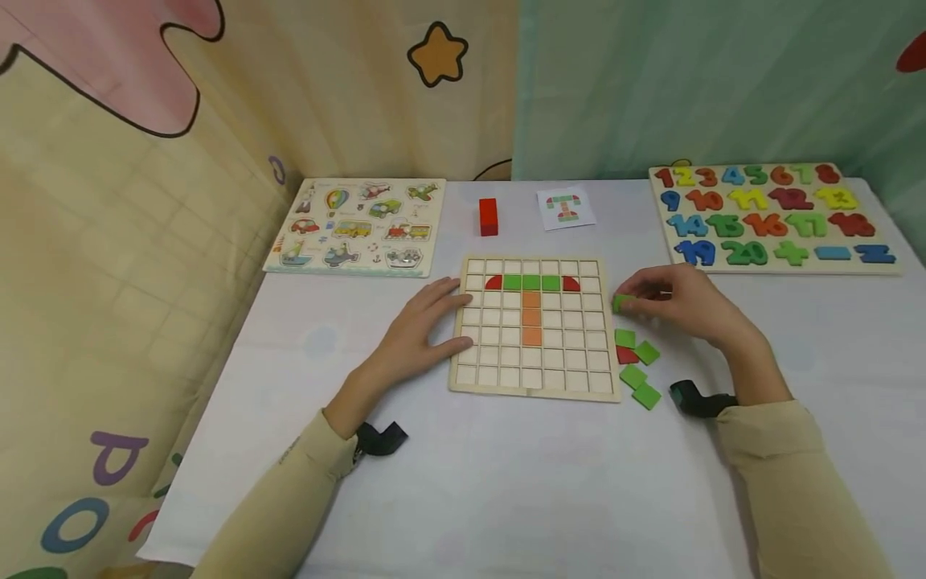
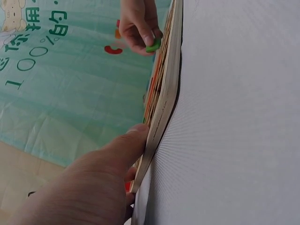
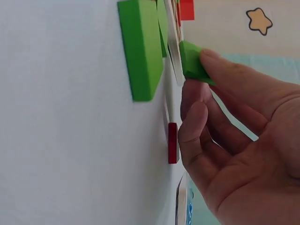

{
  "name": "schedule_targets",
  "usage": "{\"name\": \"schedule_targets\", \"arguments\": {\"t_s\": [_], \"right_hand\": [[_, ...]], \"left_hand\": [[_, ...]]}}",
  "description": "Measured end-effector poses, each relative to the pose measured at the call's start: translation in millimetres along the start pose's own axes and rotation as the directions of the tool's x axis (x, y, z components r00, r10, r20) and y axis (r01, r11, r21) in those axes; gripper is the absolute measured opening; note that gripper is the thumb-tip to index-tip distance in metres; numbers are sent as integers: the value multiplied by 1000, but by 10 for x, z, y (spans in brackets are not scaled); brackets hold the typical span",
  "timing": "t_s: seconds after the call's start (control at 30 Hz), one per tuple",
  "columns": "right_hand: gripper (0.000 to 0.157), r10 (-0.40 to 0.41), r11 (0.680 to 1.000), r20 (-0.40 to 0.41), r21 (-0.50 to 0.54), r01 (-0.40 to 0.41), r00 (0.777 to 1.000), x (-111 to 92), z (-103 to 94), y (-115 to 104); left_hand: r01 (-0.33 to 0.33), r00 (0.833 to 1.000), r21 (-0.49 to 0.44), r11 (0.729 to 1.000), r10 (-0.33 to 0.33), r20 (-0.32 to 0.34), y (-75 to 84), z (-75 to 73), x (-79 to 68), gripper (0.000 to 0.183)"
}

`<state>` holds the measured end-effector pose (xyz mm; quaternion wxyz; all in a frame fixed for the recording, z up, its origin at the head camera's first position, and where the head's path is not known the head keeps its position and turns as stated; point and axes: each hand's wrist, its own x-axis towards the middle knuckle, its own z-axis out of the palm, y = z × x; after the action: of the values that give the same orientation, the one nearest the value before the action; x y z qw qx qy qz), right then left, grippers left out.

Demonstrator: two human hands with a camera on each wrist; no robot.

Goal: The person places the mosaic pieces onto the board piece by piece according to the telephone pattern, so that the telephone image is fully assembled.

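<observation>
A wooden grid board (image 1: 499, 378) lies in the middle of the table. Red quarter-round tiles flank a row of green square tiles (image 1: 531, 282) on it, with a column of orange tiles (image 1: 531, 317) below. My left hand (image 1: 415, 326) rests against the board's left edge, thumb and fingertips touching the frame; the left wrist view shows the thumb (image 2: 124, 145) on that edge. Just beyond the right edge, my right hand (image 1: 676, 301) pinches a green square tile (image 3: 193, 61) between thumb and fingers. Below it lie several loose green tiles (image 1: 646, 395) and a red tile (image 1: 626, 355).
Behind the board are a red block (image 1: 489, 217) and a card (image 1: 567, 208) printed with a coloured tile pattern. A vehicle puzzle board (image 1: 354, 229) stands back left, a number puzzle board (image 1: 781, 217) back right. Patterned curtains (image 1: 651, 88) enclose the table.
</observation>
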<state>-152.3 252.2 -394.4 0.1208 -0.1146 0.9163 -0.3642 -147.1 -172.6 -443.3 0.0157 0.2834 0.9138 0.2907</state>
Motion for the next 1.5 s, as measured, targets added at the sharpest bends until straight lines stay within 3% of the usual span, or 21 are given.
{"name": "schedule_targets", "arguments": {"t_s": [0.23,0.57,0.8,1.1,1.5], "right_hand": [[26,21,1000,-85,0,-21,996,35,76,-96],[20,-23,1000,-234,13,27,972,87,178,-388],[16,-67,996,-196,37,76,978,271,328,-723],[9,-36,988,-174,141,61,984,558,713,-1180],[7,-33,985,-161,162,59,986,693,1039,-1195]], "left_hand": [[24,1000,-15,1000,-24,3,-4,14,-50,66],[7,999,7,1000,-6,-32,-10,-33,-71,66],[8,1000,-7,1000,-8,-20,-26,-47,-33,66],[-8,1000,-18,1000,8,-9,6,-19,5,65],[-20,1000,10,1000,20,-12,0,-1,-18,65]]}}
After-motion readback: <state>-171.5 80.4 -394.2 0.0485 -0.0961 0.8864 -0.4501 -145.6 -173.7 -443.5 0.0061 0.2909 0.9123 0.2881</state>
